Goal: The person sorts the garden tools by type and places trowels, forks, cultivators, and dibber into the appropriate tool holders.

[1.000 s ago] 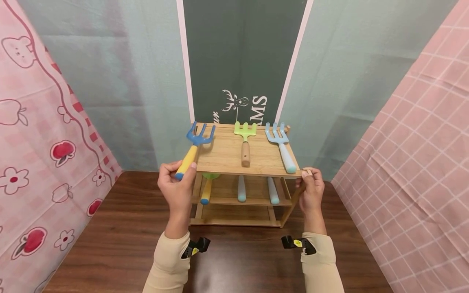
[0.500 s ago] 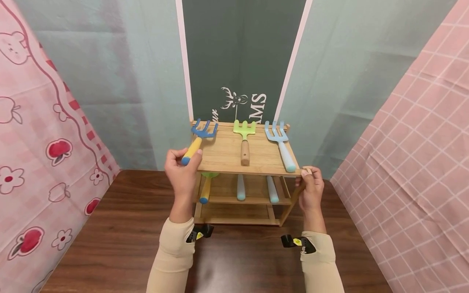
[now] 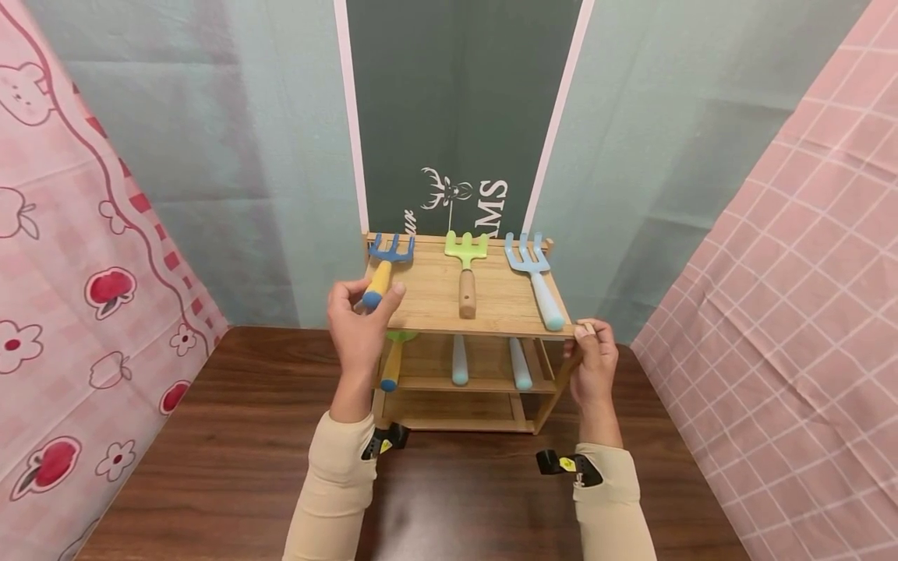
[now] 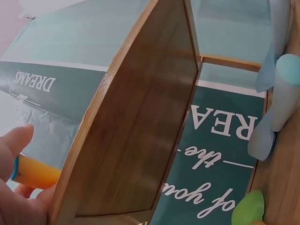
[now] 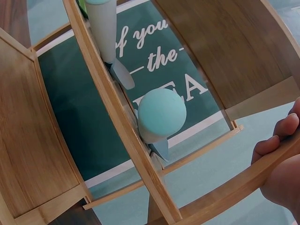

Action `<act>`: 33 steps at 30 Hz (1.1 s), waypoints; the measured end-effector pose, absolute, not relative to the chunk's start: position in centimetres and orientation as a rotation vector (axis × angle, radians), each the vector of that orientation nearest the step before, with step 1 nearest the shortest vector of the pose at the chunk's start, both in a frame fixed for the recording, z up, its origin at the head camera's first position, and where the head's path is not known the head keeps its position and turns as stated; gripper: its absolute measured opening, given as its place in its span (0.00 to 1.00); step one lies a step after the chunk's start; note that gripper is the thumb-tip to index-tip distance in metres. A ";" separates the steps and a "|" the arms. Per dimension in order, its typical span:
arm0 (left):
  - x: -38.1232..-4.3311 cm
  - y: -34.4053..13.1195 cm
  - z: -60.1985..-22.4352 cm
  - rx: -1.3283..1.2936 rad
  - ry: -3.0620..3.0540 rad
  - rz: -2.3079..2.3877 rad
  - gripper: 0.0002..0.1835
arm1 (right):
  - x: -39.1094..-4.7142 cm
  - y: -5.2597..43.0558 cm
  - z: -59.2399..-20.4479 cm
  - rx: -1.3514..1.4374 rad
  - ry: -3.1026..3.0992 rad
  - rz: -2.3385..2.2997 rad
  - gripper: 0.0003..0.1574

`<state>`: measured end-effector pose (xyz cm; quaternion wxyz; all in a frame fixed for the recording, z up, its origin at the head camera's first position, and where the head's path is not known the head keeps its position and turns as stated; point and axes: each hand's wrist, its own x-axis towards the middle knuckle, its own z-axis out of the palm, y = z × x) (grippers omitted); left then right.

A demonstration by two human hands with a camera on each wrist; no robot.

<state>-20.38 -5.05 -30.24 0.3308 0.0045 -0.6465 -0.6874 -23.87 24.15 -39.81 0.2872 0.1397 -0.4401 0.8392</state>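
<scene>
In the head view my left hand [image 3: 359,323] holds a hand rake [image 3: 381,276] with blue tines and a yellow handle. The handle's end lies between thumb and fingers, over the left side of the top board of a wooden rack [image 3: 428,300]. My right hand [image 3: 595,360] grips the rack's front right corner; its curled fingers [image 5: 286,125] show round the wooden bar in the right wrist view. On the top board lie a green hand rake with a wooden handle [image 3: 467,292] and a pale blue hand rake [image 3: 543,296].
On the middle shelf are a yellow-handled tool [image 3: 393,366] with a green head and two pale-handled tools [image 3: 459,362]. The rack stands on a dark wooden table [image 3: 449,499]. Patterned pink cloths [image 3: 793,257] hang at both sides, and a green-grey cloth [image 3: 281,156] behind.
My left hand has moved right and away from me, bringing the blue and yellow rake over the top board's left side. The rake has straightened. My right hand stays at the corner.
</scene>
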 end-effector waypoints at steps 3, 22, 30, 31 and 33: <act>-21.1 -5.4 -31.2 -0.006 -1.707 -1.829 0.22 | -23.9 24.2 -39.8 0.374 -1.176 2.242 0.07; -21.9 -6.8 -33.5 -0.205 -1.751 -1.440 0.17 | -23.8 24.2 -40.0 0.365 -1.196 2.234 0.07; -21.4 -6.6 -34.1 -0.290 -1.751 -1.369 0.12 | -23.8 24.3 -40.0 0.367 -1.203 2.225 0.06; -21.4 -6.6 -34.1 -0.293 -1.755 -1.340 0.11 | -23.8 24.3 -40.0 0.361 -1.205 2.223 0.06; -21.4 -6.6 -34.3 -0.295 -1.760 -1.278 0.11 | -23.8 24.3 -40.0 0.352 -1.207 2.224 0.06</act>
